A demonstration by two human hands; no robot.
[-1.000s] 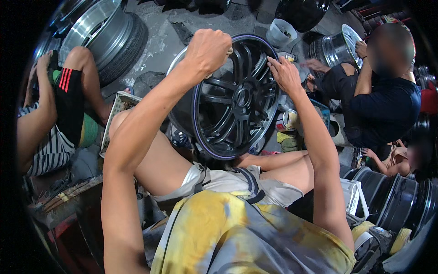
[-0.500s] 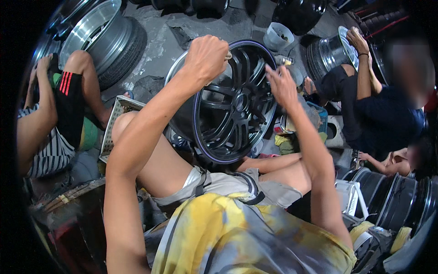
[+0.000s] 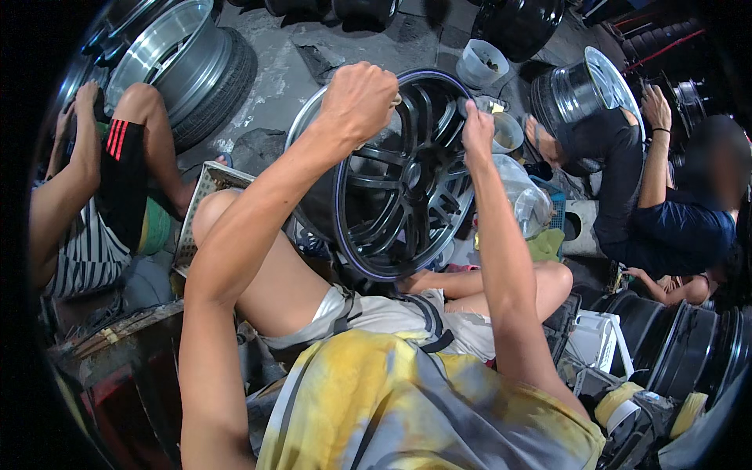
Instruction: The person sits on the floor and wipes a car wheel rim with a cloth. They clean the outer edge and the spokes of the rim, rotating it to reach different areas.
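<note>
A black alloy wheel rim (image 3: 413, 176) with paired spokes and a thin purplish edge stands tilted between my knees. My left hand (image 3: 359, 102) is closed in a fist at its upper left edge. A small pale bit shows at those fingers, but I cannot make out what it is. On the upper right edge of the rim, my right hand (image 3: 479, 133) is closed round the lip with the thumb up. Its other fingers are mostly hidden.
A perforated crate (image 3: 205, 188) stands by my left knee. Beyond the rim are a white bucket (image 3: 482, 64) and a clear tub (image 3: 509, 133). A silver wheel with tyre (image 3: 184, 74) lies far left. Co-workers sit left (image 3: 78, 235) and right (image 3: 666, 211); black rims (image 3: 677, 345) are stacked lower right.
My right hand was blurred and apart from the rim with fingers spread; now it grips the rim's edge. My left hand has barely moved. The co-worker at right has shifted.
</note>
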